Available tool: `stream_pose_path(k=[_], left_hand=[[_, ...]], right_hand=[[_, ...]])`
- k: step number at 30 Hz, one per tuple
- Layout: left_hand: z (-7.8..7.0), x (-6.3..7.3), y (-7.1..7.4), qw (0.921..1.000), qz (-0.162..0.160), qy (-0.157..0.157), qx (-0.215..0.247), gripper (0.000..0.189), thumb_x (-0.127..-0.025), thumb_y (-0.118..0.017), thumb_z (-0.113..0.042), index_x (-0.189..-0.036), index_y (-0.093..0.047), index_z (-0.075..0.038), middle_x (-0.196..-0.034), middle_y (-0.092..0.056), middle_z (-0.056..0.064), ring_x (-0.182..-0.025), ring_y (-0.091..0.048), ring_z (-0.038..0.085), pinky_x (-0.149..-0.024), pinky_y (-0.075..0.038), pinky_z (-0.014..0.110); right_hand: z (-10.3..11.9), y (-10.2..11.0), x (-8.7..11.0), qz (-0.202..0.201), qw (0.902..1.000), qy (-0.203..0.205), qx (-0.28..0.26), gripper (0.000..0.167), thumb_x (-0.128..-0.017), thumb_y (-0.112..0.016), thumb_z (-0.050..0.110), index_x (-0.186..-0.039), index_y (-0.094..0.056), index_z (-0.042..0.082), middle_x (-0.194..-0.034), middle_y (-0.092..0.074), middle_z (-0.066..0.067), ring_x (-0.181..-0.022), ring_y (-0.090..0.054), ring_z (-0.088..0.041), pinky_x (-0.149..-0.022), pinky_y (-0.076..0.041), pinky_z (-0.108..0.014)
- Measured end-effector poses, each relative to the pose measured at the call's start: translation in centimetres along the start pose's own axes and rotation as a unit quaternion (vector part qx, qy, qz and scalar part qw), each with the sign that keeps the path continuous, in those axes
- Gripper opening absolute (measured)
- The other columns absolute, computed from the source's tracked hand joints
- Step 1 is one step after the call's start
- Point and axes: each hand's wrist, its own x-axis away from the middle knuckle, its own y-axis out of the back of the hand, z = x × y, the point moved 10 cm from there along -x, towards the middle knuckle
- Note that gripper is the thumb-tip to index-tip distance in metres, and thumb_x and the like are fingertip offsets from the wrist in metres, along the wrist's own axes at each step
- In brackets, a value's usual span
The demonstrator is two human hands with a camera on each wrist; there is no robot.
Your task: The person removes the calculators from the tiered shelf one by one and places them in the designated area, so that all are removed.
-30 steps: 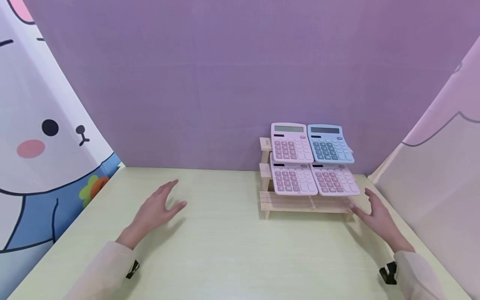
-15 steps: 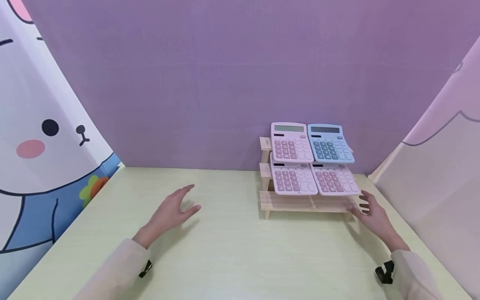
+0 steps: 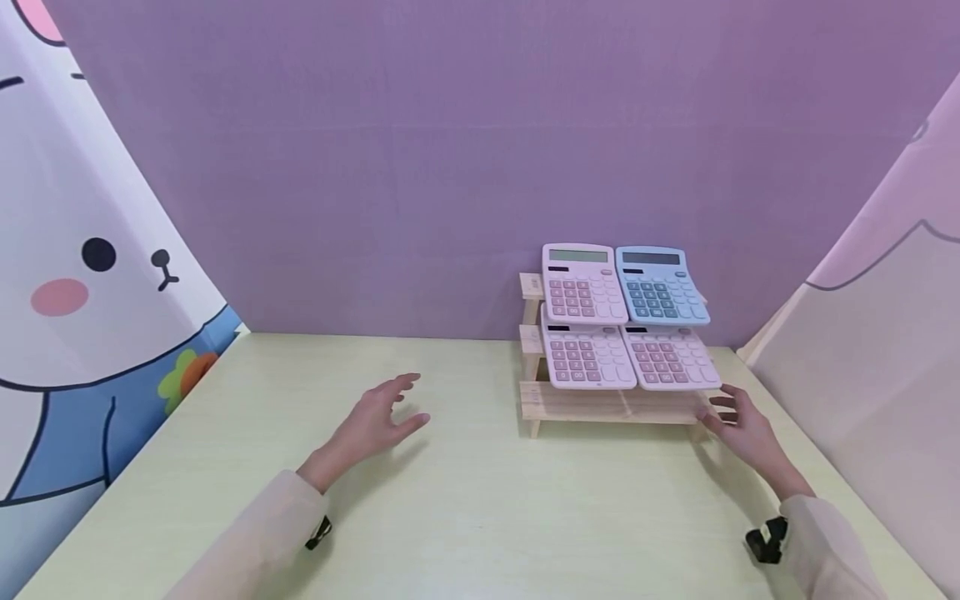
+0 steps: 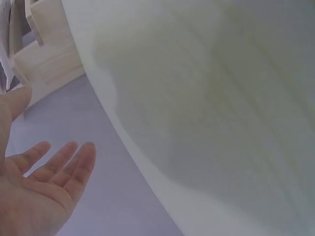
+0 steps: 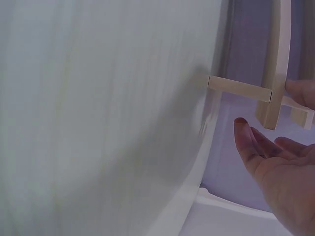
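Note:
A stepped wooden display rack (image 3: 577, 404) stands at the back right of the table. On its top step lean a pink calculator (image 3: 583, 285) at left and a blue calculator (image 3: 662, 286). Below them, a left pink calculator (image 3: 588, 358) and a right pink calculator (image 3: 670, 358) rest on the middle step. My right hand (image 3: 750, 429) is at the right end of the lowest step; its thumb overlaps the wood, its fingers loosely bent and apart from it in the right wrist view. My left hand (image 3: 367, 429) hovers left of the rack, fingers spread, holding nothing.
A pale table (image 3: 480, 508) lies under everything. Behind it rises a purple backdrop (image 3: 390, 167). A cartoon-printed cloth (image 3: 67, 350) hangs at left, and a pale cloth (image 3: 870, 367) slopes down at right. Both sleeves have black clips.
My left hand has moved right, toward the rack. My right hand has shifted slightly left against the rack's end, its fingers bending a little more. The calculators have stayed put.

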Motion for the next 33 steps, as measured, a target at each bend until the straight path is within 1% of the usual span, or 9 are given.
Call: stream_pose_path(k=[3,5,9,14,18,20,22,26,33], left_hand=[[-0.7,-0.3,-0.4,0.9999,0.003,-0.007,0.009,0.061,-0.081,-0.068,-0.031,-0.133,-0.044,-0.009,-0.123,-0.056,0.018,-0.101,-0.06,0.035,-0.081,-0.054,0.044],[-1.3,-0.6,-0.6,0.9997,0.002,-0.015,0.017,0.06,-0.081,-0.069,-0.03,-0.132,-0.045,-0.009,-0.122,-0.057,0.018,-0.1,-0.061,0.035,-0.08,-0.054,0.043],[-2.1,-1.0,-1.2,0.9992,0.002,-0.033,0.022,0.059,-0.081,-0.068,-0.029,-0.131,-0.045,-0.006,-0.12,-0.058,0.018,-0.098,-0.062,0.035,-0.079,-0.055,0.041],[-3.1,-1.6,-2.1,0.9987,0.014,-0.036,0.033,0.058,-0.082,-0.068,-0.029,-0.131,-0.045,-0.007,-0.12,-0.059,0.017,-0.098,-0.062,0.033,-0.081,-0.055,0.039],[-3.9,-2.1,-2.8,0.9979,0.025,-0.031,0.051,0.057,-0.082,-0.067,-0.029,-0.131,-0.045,-0.007,-0.119,-0.059,0.018,-0.099,-0.061,0.034,-0.081,-0.055,0.04],[-4.2,-2.4,-3.2,0.9973,0.028,-0.03,0.061,0.056,-0.082,-0.067,-0.028,-0.13,-0.046,-0.007,-0.118,-0.059,0.018,-0.098,-0.062,0.034,-0.079,-0.055,0.039],[-4.4,-2.6,-3.6,0.9968,0.033,-0.028,0.067,0.056,-0.083,-0.067,-0.028,-0.13,-0.046,-0.008,-0.117,-0.06,0.018,-0.097,-0.062,0.033,-0.078,-0.056,0.038],[-4.8,-3.1,-4.3,0.9957,0.035,-0.028,0.081,0.054,-0.083,-0.066,-0.027,-0.129,-0.045,-0.008,-0.115,-0.061,0.018,-0.095,-0.063,0.032,-0.075,-0.056,0.036],[-5.5,-4.1,-5.1,0.9936,0.031,-0.032,0.104,0.053,-0.083,-0.067,-0.026,-0.128,-0.046,-0.009,-0.111,-0.062,0.018,-0.092,-0.065,0.031,-0.073,-0.057,0.034]], right_hand=[[-0.1,0.0,-0.1,0.002,1.0,-0.002,0.006,0.064,-0.09,-0.054,0.02,-0.132,-0.022,-0.016,-0.121,-0.044,-0.041,-0.103,-0.051,-0.052,-0.08,-0.053,-0.048],[-0.1,0.0,-0.2,0.003,1.0,-0.003,0.007,0.062,-0.09,-0.054,0.019,-0.132,-0.024,-0.016,-0.12,-0.045,-0.041,-0.103,-0.051,-0.052,-0.075,-0.055,-0.035],[-0.1,-0.2,-0.3,0.013,0.9999,-0.009,0.0,0.059,-0.09,-0.053,0.02,-0.131,-0.027,-0.015,-0.12,-0.044,-0.041,-0.104,-0.051,-0.051,-0.069,-0.048,-0.018],[0.0,-0.5,-0.3,0.034,0.999,-0.021,-0.02,0.059,-0.092,-0.051,0.023,-0.131,-0.026,-0.014,-0.123,-0.042,-0.041,-0.108,-0.048,-0.052,-0.074,-0.047,-0.022],[-0.3,-0.7,-0.3,0.048,0.9977,-0.029,-0.036,0.06,-0.093,-0.05,0.024,-0.132,-0.025,-0.014,-0.124,-0.041,-0.041,-0.109,-0.048,-0.05,-0.074,-0.044,-0.017],[-0.4,-0.7,-0.4,0.052,0.9972,-0.033,-0.043,0.06,-0.093,-0.05,0.025,-0.132,-0.025,-0.014,-0.124,-0.041,-0.04,-0.103,-0.055,-0.04,-0.072,-0.045,-0.015],[-0.5,-0.9,-0.4,0.055,0.9963,-0.033,-0.056,0.059,-0.093,-0.05,0.024,-0.132,-0.026,-0.014,-0.124,-0.041,-0.04,-0.095,-0.059,-0.02,-0.071,-0.046,-0.014],[-0.5,-1.1,-0.4,0.063,0.994,-0.029,-0.085,0.057,-0.094,-0.05,0.023,-0.132,-0.027,-0.014,-0.124,-0.04,-0.039,-0.082,-0.046,0.013,-0.071,-0.049,-0.013],[-0.6,-1.1,-0.7,0.07,0.9913,-0.023,-0.109,0.057,-0.095,-0.049,0.023,-0.132,-0.027,-0.014,-0.124,-0.041,-0.037,-0.081,-0.048,0.015,-0.073,-0.05,-0.013]])
